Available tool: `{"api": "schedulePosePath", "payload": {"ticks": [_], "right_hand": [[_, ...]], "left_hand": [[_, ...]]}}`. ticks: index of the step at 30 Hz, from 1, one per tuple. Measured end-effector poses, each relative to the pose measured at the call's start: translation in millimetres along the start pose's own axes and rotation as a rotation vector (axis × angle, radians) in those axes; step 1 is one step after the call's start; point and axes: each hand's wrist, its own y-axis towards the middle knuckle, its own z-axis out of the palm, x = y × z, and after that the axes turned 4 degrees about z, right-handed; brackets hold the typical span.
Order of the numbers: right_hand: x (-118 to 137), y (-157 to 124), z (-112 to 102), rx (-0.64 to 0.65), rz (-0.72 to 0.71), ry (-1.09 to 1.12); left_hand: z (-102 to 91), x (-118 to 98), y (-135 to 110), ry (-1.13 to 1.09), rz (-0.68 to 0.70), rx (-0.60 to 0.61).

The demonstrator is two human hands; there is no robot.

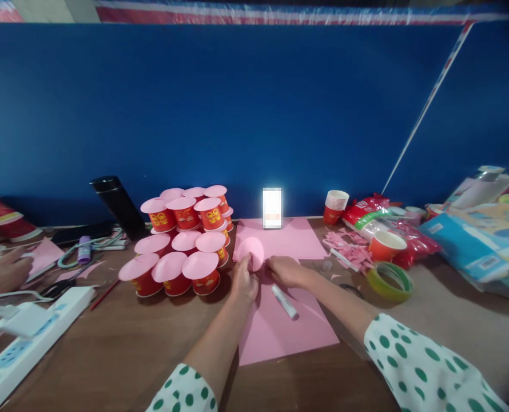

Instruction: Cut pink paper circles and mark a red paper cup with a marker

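Between thumb and fingers, my left hand [246,279] grips a pink paper circle [253,249], tilted up above the table. Close by on its right, my right hand [283,271] has its fingers curled together; whatever they hold is hidden. Under both hands lie pink paper sheets [286,337], and a white glue stick [285,302] rests on the nearer one. To the left stand stacked red paper cups [176,282], with pink paper circles [170,266] on top of them.
Pink scraps [351,246], a tape roll [389,281], nested cups [335,207] and a red cup package [368,214] are at right. A glowing phone [272,208] stands behind. At left are a black flask [119,207], a power strip [35,337] and another person's hand [8,269].
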Motion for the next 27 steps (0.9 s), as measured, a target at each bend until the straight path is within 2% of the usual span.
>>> {"api": "schedulePosePath", "payload": {"ticks": [5,9,17,27], "right_hand": [[-12.9,-5.5,-5.2,-0.061,0.005,0.004],[-16.6,-3.1,-6.9,-0.085,0.002,0.055],[-5.7,5.4,1.7,0.036,-0.039,0.175],[0.5,2.3,-0.3,0.028,-0.025,0.143]], "left_hand": [[0.6,-0.1,-1.2,0.025,0.015,-0.042],[0.1,0.7,-1.2,0.038,0.029,-0.020],[-5.4,7.6,3.8,0.043,0.031,0.049],[-4.3,7.0,3.5,0.026,0.010,0.054]]}}
